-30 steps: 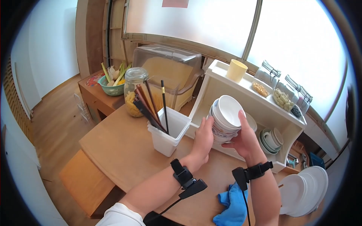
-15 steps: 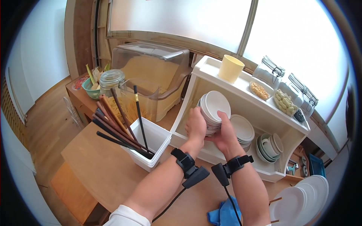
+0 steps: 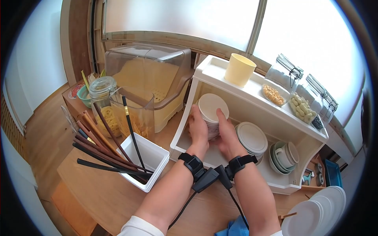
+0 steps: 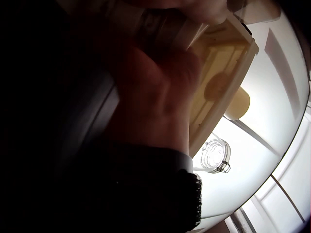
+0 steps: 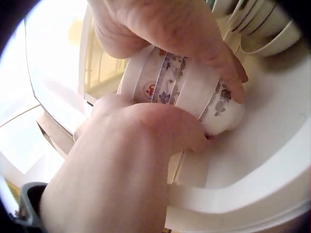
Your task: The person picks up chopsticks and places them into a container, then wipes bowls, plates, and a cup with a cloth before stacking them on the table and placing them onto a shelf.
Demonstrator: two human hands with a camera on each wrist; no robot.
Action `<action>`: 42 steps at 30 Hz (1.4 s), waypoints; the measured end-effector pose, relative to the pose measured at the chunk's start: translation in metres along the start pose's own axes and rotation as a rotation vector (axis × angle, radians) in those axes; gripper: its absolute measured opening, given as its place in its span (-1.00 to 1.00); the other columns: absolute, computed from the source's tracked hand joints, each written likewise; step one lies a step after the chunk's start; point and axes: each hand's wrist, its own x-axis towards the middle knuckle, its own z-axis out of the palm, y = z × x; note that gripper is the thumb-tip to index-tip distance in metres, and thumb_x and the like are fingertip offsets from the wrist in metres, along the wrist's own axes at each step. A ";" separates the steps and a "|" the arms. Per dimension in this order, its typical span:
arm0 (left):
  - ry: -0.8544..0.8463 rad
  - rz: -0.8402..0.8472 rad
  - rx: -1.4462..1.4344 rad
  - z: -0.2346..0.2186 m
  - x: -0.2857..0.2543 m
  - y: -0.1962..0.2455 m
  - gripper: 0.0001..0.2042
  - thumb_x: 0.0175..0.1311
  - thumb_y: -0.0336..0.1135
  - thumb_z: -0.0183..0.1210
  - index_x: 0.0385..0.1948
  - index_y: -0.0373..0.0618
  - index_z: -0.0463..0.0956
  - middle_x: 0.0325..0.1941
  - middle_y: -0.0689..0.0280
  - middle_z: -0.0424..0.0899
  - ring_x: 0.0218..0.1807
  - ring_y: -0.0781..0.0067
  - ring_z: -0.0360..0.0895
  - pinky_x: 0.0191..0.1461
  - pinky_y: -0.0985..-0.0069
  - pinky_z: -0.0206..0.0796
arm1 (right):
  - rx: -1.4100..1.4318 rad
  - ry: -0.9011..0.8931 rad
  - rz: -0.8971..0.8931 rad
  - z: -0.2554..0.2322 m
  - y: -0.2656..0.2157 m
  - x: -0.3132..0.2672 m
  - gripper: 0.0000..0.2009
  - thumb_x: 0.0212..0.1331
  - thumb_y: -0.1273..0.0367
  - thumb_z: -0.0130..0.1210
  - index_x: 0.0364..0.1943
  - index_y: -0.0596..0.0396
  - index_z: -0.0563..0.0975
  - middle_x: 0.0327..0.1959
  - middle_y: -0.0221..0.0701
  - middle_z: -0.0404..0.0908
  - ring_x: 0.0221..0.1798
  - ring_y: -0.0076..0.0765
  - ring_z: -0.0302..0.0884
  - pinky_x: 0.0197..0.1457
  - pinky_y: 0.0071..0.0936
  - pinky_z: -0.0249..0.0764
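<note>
Both hands hold a stack of white bowls (image 3: 214, 107) inside the lower level of a white two-tier rack (image 3: 275, 186). My left hand (image 3: 199, 128) grips the stack's left side, and my right hand (image 3: 229, 137) grips its right side with the thumb near the top rim. The right wrist view shows nested bowls (image 5: 165, 80) with floral bands, their lower end close over the rack floor (image 5: 272, 116). Much of the left wrist view is dark, hiding that hand's fingers. Just right of the bowls sits a stack of white plates (image 3: 252, 137).
Green bowls and a cup (image 3: 282, 155) occupy the rack's right end. A yellow cup (image 3: 240, 70) and glass jars (image 3: 301, 106) line its top. Left of my arms stands a white chopstick container (image 3: 155, 161). A blue cloth (image 3: 233, 228) and upright white plates (image 3: 305, 220) are in front.
The bowl stack has moved from in front of the rack into its lower level, carried by both hands. The head view has shifted, bringing the rack nearer.
</note>
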 end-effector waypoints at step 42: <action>0.015 0.871 0.678 0.010 -0.045 -0.017 -0.14 0.11 -0.27 0.25 0.33 -0.47 -0.14 0.39 -0.28 -0.02 0.42 -0.25 -0.05 0.46 0.09 -0.18 | -1.044 0.466 -0.716 -0.036 -0.039 0.027 -0.73 -0.05 0.34 0.12 -0.30 0.24 0.63 -0.31 -0.07 0.65 -0.20 0.02 0.62 -0.07 -0.22 0.51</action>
